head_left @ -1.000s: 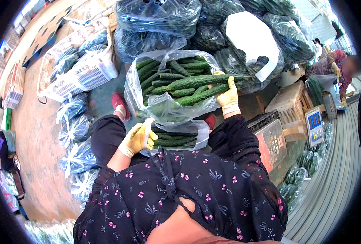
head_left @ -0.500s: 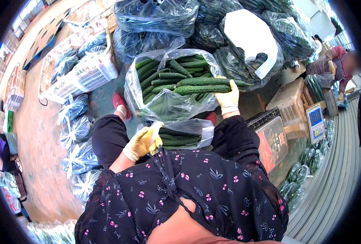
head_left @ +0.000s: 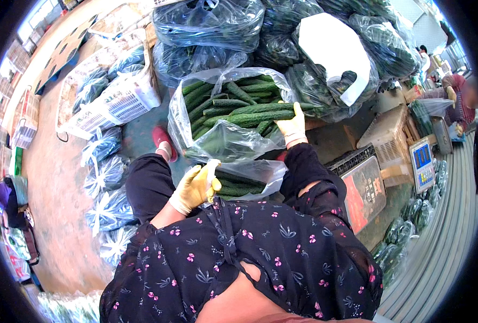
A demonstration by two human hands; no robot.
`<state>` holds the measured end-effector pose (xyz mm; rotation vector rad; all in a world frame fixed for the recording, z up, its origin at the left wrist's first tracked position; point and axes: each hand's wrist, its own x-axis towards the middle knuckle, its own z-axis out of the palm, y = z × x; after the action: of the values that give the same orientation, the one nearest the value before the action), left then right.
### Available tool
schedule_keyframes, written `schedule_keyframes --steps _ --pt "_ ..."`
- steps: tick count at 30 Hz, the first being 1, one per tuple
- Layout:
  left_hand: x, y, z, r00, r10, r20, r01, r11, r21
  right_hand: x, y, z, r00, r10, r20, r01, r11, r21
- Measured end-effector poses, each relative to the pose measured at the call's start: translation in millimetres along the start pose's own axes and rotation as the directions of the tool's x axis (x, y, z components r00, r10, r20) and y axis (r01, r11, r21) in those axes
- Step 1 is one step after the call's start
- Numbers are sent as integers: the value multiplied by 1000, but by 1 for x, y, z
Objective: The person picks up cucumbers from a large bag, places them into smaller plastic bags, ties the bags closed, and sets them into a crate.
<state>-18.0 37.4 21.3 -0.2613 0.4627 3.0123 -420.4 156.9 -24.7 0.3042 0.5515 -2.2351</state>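
Note:
A large clear plastic bag (head_left: 217, 146) full of dark green cucumbers (head_left: 198, 102) stands in front of me, its mouth wide. At its right side my right hand (head_left: 292, 125), in a pale yellow glove, grips cucumbers (head_left: 258, 117) lying across the top of the pile. How many it holds I cannot tell. Nearer my body is a smaller clear bag (head_left: 271, 175) with several cucumbers (head_left: 239, 185) in it. My left hand (head_left: 194, 188), also gloved, pinches the left edge of that smaller bag between thumb and fingers.
Full bags of cucumbers (head_left: 209, 24) are stacked behind, one bearing a white sheet (head_left: 333, 48). Tied bags (head_left: 109, 207) line the floor at left beside a white crate (head_left: 120, 107). A scale (head_left: 363, 188) with a display (head_left: 423, 164) stands right; another person (head_left: 457, 99) is beyond.
My right hand has shifted left with the cucumbers, which now lie further over the large bag's pile. The left hand keeps its hold on the smaller bag.

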Motion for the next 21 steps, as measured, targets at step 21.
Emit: schedule_keyframes --steps 21 --pt "12 -3 -8 998 59 37 -54 992 -111 -201 57 77 945 -108 309 253 840 -480"
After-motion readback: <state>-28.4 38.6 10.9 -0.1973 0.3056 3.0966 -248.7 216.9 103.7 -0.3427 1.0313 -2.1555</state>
